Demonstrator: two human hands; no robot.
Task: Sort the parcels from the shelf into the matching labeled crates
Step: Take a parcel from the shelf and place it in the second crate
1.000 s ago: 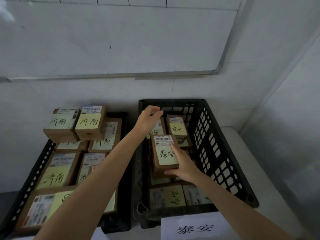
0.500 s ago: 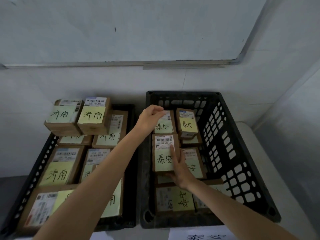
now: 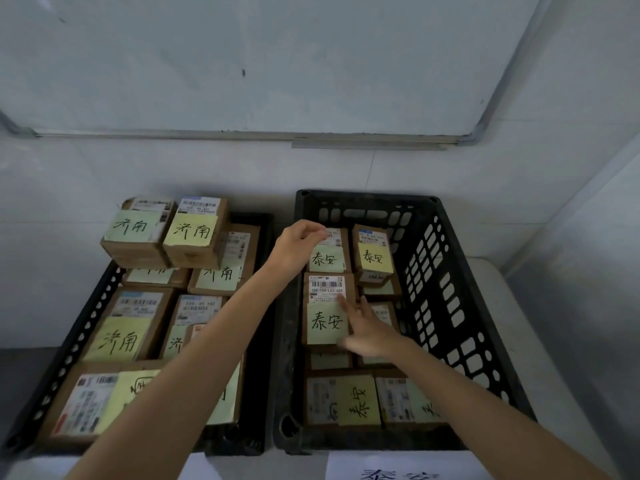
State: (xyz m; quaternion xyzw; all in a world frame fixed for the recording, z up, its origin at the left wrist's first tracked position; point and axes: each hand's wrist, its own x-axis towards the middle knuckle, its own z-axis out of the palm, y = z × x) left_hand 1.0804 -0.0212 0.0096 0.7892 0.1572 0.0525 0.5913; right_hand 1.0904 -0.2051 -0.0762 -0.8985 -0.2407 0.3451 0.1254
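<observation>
Inside crate (image 3: 450, 271), parcel (image 3: 325, 320) long axis front-back; right hand (image 3: 370, 334) flat on it; left hand (image 3: 298, 244) seemingly pinches rear parcel (image 3: 329, 259).

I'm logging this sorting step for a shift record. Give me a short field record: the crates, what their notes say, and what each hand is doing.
left crate: black, stacked parcels, yellow notes reading 济南
right crate: black, parcels with yellow notes reading 泰安
left hand: fingers curled, pinching the far corner of the back parcel in the right crate
right hand: straight fingers resting on the middle parcel, barcode side up
paper sign: white, in front of the right crate, text cut off by the frame
</observation>
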